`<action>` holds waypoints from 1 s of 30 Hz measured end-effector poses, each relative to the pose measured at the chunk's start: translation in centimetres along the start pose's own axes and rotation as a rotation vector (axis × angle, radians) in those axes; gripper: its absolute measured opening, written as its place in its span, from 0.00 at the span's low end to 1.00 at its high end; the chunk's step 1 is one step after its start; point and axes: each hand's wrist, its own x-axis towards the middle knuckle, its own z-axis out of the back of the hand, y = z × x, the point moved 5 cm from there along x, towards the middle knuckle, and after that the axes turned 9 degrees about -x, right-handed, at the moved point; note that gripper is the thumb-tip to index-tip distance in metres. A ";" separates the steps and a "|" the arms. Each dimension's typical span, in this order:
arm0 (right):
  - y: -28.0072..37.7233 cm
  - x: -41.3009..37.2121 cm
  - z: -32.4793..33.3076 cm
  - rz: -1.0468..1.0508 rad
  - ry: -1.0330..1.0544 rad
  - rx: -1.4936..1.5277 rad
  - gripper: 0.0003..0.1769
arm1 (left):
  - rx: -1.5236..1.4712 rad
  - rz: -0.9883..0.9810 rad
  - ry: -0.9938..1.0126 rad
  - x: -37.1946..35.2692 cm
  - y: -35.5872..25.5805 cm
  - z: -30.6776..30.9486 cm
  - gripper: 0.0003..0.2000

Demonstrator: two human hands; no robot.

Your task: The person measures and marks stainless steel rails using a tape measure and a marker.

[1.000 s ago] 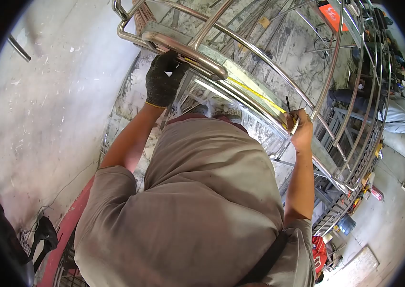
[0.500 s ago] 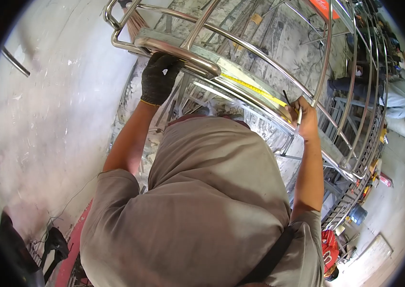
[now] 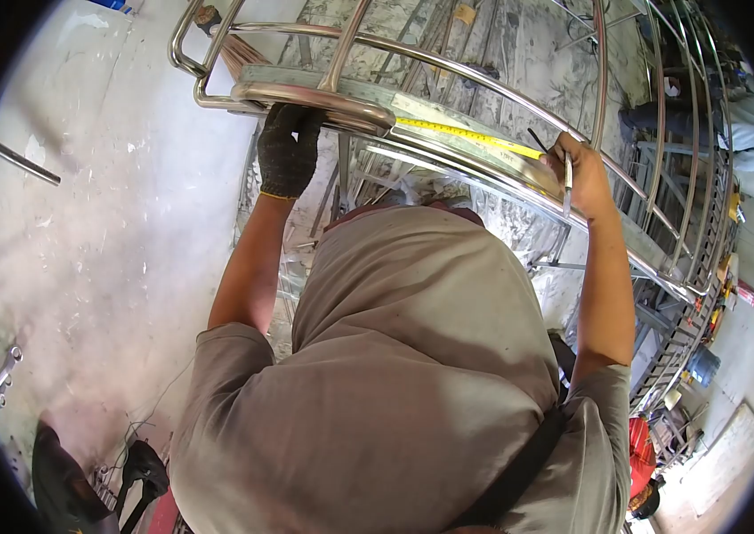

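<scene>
A dark glove covers my left hand, whose fingers reach up under the rounded end of a shiny metal tube loop; the fingertips are hidden behind it. From beside that loop a yellow tape measure stretches to the right along the metal frame. My bare right hand is closed at the tape's other end, with a slim pen-like tool upright between its fingers. A thin dark rod sticks out near the fingertips.
Curved metal rails arch across the top and right. A brush with bristles lies upper left. Another person in light blue clothing is at far right. Wrenches lie far left, and a blue container stands lower right.
The view has shifted, so the floor items at the right sit further right and lower. Both hands remain at the frame, and the tape now looks more level.
</scene>
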 end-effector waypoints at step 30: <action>-0.8 -0.6 -1.1 0.084 -0.108 -0.136 0.13 | 0.025 -0.032 -0.007 -0.2 -0.3 0.0 0.07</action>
